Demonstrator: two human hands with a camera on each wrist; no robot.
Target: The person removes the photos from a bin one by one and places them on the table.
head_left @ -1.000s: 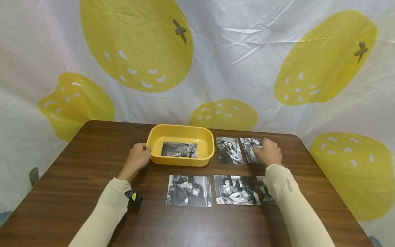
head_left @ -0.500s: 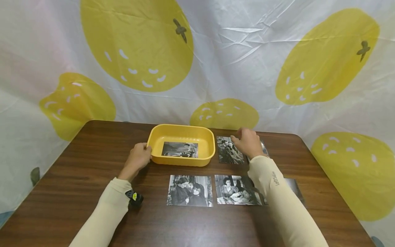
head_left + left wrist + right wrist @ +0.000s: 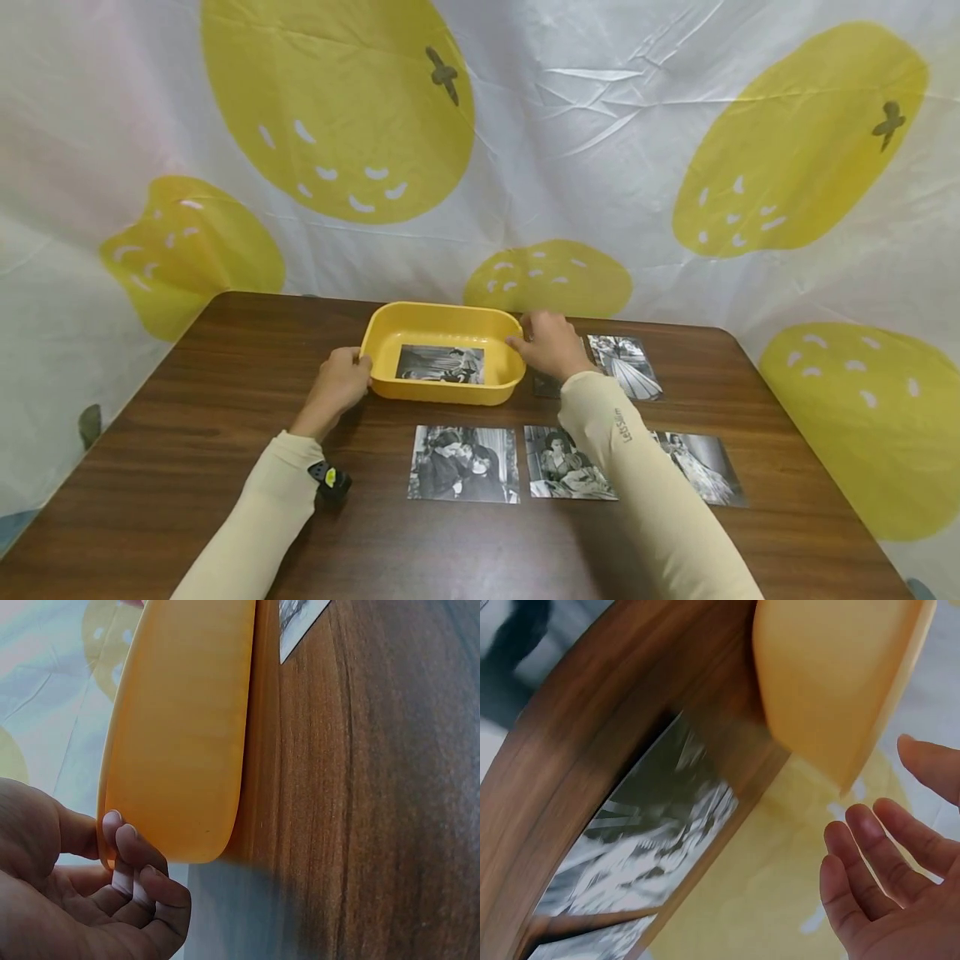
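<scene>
A yellow plastic basin (image 3: 442,392) stands near the back of the table, with a black-and-white photo (image 3: 439,364) lying inside it. My left hand (image 3: 339,385) pinches the basin's left rim, thumb on one side and fingers curled on the other, as the left wrist view shows. At the basin's right end is my right hand (image 3: 552,343). In the right wrist view its fingers (image 3: 866,825) are spread and loosely bent, apart from the rim, with nothing between them. Beneath this hand lies a photo (image 3: 656,825), mostly hidden in the head view.
To the right of that photo lies another photo (image 3: 624,367). A front row holds a photo (image 3: 463,464) of people close together, a photo (image 3: 566,467) partly behind my right sleeve, and a photo (image 3: 701,467) at the right. A patterned cloth (image 3: 570,167) hangs behind the brown table (image 3: 225,400).
My right hand has moved left from the far right photo, over the one beside it, to the basin's right end. The far right photo is uncovered. My left hand stays on the rim.
</scene>
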